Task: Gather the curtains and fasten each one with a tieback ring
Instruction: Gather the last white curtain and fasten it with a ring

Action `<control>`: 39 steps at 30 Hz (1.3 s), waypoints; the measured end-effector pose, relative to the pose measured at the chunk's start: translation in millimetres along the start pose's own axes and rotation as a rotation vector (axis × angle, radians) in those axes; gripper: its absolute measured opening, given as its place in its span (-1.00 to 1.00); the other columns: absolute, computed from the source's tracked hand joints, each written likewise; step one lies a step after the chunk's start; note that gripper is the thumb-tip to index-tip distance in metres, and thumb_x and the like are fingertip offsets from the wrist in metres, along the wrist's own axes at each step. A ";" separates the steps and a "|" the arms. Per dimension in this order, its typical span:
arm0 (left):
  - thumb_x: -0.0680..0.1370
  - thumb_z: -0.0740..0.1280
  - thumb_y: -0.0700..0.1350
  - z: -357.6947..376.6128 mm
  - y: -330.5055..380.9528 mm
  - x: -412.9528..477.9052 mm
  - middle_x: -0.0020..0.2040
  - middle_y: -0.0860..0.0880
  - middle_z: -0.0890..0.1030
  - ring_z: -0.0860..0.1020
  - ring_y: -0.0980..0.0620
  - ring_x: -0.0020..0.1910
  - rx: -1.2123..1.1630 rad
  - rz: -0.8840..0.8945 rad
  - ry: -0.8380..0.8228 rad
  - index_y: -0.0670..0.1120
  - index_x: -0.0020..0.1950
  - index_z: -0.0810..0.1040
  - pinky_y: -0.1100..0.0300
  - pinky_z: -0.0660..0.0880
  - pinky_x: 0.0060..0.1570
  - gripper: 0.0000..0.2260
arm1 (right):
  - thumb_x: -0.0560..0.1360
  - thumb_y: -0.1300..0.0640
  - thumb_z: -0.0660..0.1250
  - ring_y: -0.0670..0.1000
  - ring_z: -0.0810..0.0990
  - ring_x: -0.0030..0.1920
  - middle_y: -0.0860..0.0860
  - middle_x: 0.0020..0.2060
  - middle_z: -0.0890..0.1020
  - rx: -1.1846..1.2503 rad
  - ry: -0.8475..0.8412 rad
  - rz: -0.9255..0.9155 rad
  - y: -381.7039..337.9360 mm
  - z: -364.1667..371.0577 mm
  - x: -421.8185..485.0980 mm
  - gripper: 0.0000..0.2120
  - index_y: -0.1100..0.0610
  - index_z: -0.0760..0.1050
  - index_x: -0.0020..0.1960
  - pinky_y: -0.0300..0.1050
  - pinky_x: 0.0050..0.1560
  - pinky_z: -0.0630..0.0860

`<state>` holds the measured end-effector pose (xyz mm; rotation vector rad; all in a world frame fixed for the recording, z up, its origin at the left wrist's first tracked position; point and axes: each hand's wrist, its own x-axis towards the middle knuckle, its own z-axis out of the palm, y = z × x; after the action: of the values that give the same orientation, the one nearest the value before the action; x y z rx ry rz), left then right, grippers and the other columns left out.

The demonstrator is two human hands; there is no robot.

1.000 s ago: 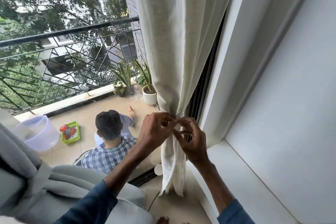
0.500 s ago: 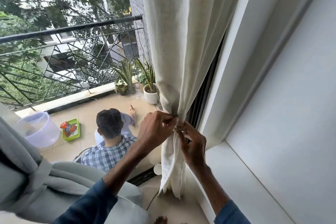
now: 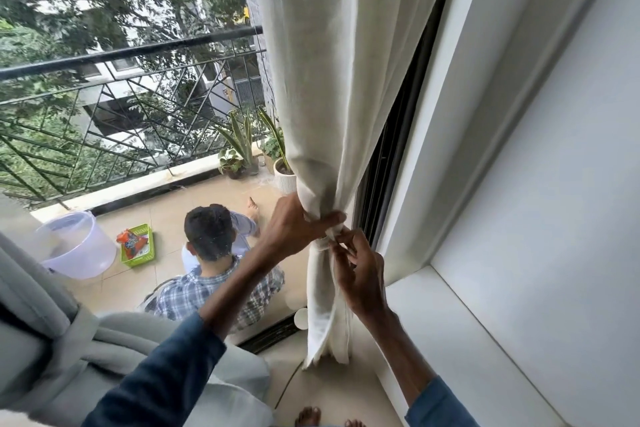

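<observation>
The white plain wall with its wide white window ledge (image 3: 467,340) takes the whole right side. Beside it hangs the long cream cloth curtain (image 3: 332,80), against the dark window frame. It is wide at the top, gathered into a narrow waist low down, and its end reaches the floor beside the ledge.

Behind the glass, the black metal balcony railing (image 3: 121,54) runs across the left, with trees beyond it. Inside the room, the grey padded chair (image 3: 69,340) fills the lower left corner. On the balcony tiles sits a person in a checked shirt (image 3: 207,274), back to the room, with the round translucent plastic bucket (image 3: 79,246) to the left.

The left hand (image 3: 294,229) grips the gathered waist, its fingers (image 3: 329,218) curled tightly round the cloth. Just under it, the right hand (image 3: 360,274) pinches the bunched cloth with its fingers (image 3: 341,244) pressed together. I cannot tell if a ring is there.

The small green plastic basket (image 3: 138,250) stands beside the bucket. The white ribbed plant pot (image 3: 286,180) stands just behind the curtain.
</observation>
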<state>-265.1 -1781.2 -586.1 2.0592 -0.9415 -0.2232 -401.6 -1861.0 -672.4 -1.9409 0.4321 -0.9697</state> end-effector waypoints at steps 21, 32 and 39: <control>0.48 0.53 -0.04 11.2 -7.9 21.0 -0.04 -0.07 0.67 0.63 -0.10 -0.06 -0.130 0.153 -0.172 -0.19 0.11 0.60 -0.03 0.60 -0.08 -0.68 | 0.55 0.29 0.43 0.03 0.69 -0.07 0.07 -0.08 0.69 0.224 0.144 0.239 0.0 -20.7 18.2 -0.90 0.18 0.60 0.05 -0.25 -0.09 0.57; 0.46 0.46 0.23 18.9 -7.8 8.6 -0.10 0.12 0.69 0.64 0.19 -0.13 -0.190 0.174 -0.240 0.03 0.02 0.64 0.17 0.62 -0.16 -0.69 | 0.53 0.14 0.48 -0.03 0.55 -0.34 0.07 -0.27 0.67 0.331 0.199 0.482 0.3 -24.3 20.1 -0.91 0.15 0.62 -0.07 -0.05 -0.25 0.48; 0.42 0.53 0.08 35.0 -10.9 1.4 -0.30 0.18 0.63 0.57 0.26 -0.35 -0.187 0.150 -0.036 0.16 -0.25 0.57 0.31 0.48 -0.38 -0.85 | 0.49 0.12 0.52 0.14 0.73 -0.18 0.14 -0.23 0.73 0.361 0.127 0.465 -1.7 -28.2 26.1 -0.84 0.23 0.66 -0.09 0.00 -0.13 0.67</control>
<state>-274.4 -1799.9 -616.2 1.8111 -1.0516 -0.2582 -407.0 -1892.4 -650.9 -1.3759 0.6930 -0.7997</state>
